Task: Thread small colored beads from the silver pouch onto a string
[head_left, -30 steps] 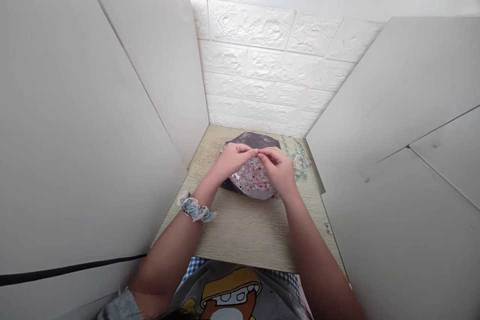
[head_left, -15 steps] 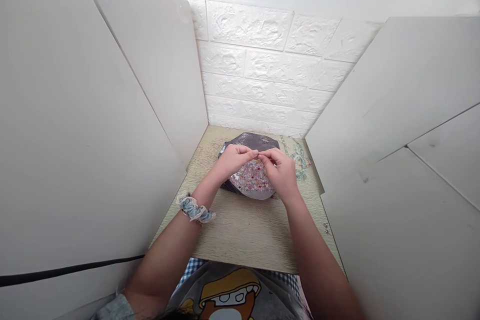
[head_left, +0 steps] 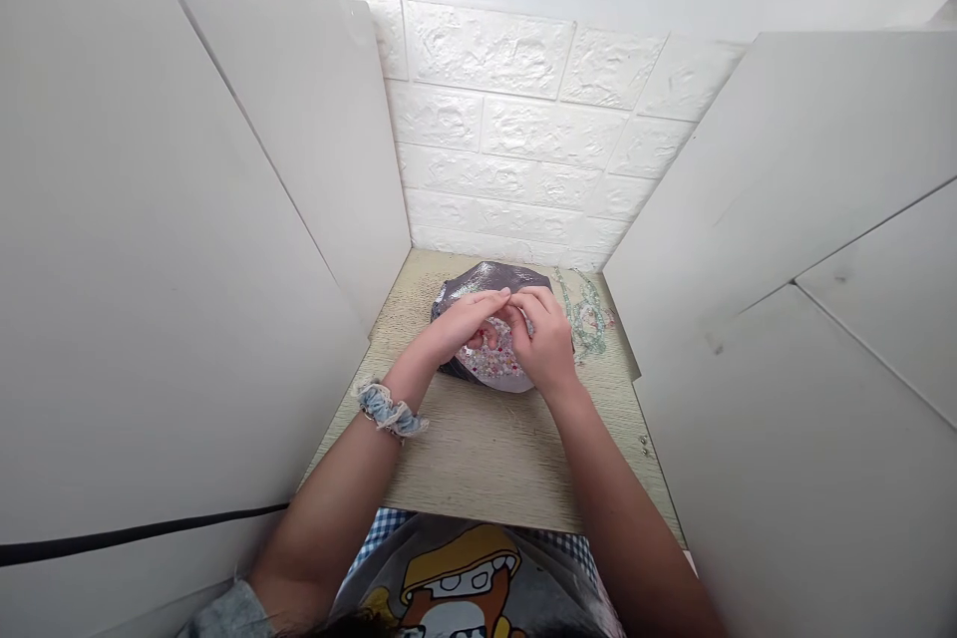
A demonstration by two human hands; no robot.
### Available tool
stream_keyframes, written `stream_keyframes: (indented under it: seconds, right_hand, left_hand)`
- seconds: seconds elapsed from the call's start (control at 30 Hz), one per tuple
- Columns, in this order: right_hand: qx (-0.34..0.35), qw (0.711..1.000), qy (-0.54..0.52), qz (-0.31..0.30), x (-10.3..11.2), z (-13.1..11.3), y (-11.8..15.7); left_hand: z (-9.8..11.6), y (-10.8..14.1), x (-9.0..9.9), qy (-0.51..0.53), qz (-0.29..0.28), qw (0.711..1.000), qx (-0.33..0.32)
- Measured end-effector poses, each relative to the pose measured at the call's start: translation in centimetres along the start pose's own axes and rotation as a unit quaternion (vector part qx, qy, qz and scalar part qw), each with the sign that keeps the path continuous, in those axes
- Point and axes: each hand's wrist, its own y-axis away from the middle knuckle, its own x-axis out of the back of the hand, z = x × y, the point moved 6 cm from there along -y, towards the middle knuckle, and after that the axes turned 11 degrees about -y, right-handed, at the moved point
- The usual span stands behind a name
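A dark grey, shiny bag point(head_left: 499, 274) lies opened out on the table, with many small pink, white and red beads point(head_left: 493, 359) in it. Over the beads my left hand point(head_left: 468, 319) reaches in from the left, thumb and fingers bent together. My right hand point(head_left: 539, 334) meets it from the right with its fingers curled in a pinch. The fingertips of both hands touch or nearly touch. Whatever lies between them is too small or hidden to make out. On my left wrist sits a light blue scrunchie point(head_left: 390, 411) with lace trim.
Strands of pale green beads point(head_left: 590, 319) lie at the table's right rear. Two small shiny bits point(head_left: 644, 444) rest near the right edge of the wooden table point(head_left: 478, 459). White panels point(head_left: 329, 169) stand on both sides, and a white brick-patterned wall point(head_left: 508, 130) closes the back.
My left fingers have curled down and inward over the beads. The right hand has shifted slightly left, its fingers more bent. The whole view has moved a little.
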Motion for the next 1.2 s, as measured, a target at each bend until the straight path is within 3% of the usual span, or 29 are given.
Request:
stream_keyframes:
  seconds: [0.13,0.2,0.27,0.37,0.4,0.47,0.63,0.73,0.9,1.0,1.2]
  right_hand:
    - [-0.071,0.994,-0.080,0.030,0.8,0.5,-0.3]
    - [-0.151,0.968,-0.195,0.052,1.2,1.4,-0.3]
    - [-0.234,0.903,-0.352,0.075,1.4,2.5,-0.2]
    - [-0.311,0.780,-0.527,0.131,2.0,4.0,-0.1]
    - [-0.321,0.754,-0.550,0.163,2.5,4.5,0.0]
    - [-0.314,0.733,-0.551,0.243,4.2,5.5,0.0]
    - [-0.200,0.775,-0.417,0.431,9.4,6.3,0.7]
    - [-0.150,0.803,-0.332,0.472,10.9,5.8,1.1]
    - [-0.129,0.872,-0.195,0.431,10.2,5.1,0.8]
    - [-0.126,0.908,-0.137,0.375,8.7,4.7,0.3]
    - [-0.185,0.926,-0.198,0.263,5.7,4.3,0.1]
  left_hand:
    - [0.1,0.2,-0.1,0.015,-0.043,0.999,0.005]
    - [0.2,0.4,0.0,0.029,-0.052,0.998,0.011]
    - [0.4,0.5,0.1,0.051,-0.052,0.997,0.014]
    - [0.6,0.6,0.4,0.080,-0.049,0.996,0.008]
    - [0.7,0.6,0.4,0.087,-0.051,0.995,0.006]
    - [0.8,0.7,0.6,0.099,-0.053,0.994,0.007]
    - [1.1,0.8,1.2,0.130,-0.047,0.990,0.004]
    - [1.5,1.0,1.3,0.164,-0.064,0.984,-0.014]
    - [2.5,1.7,1.3,0.256,-0.114,0.957,-0.076]
    - [2.8,2.0,1.6,0.283,-0.106,0.948,-0.105]
    - [2.6,1.8,1.6,0.265,-0.043,0.953,-0.140]
